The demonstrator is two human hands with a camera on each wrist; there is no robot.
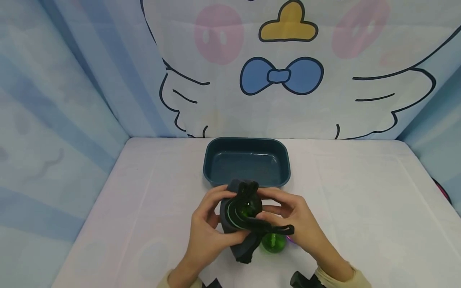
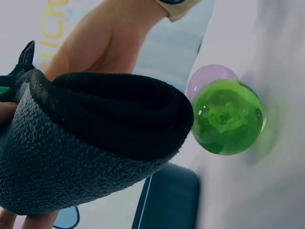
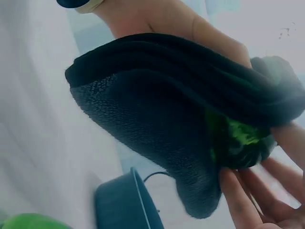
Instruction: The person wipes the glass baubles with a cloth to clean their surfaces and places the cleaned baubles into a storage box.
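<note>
Both hands are working above the tabletop's near edge: the left hand (image 1: 207,230) and right hand (image 1: 293,220) are curling their fingers around a dark sock (image 1: 240,224), stretching its mouth so a green ball (image 1: 247,209) is sitting inside. A second green ball (image 2: 227,117) is resting beneath, the blue tray (image 1: 212,164) waiting just behind.

A white table (image 1: 360,208) stands before a blue cartoon-bird backdrop (image 1: 281,76).
</note>
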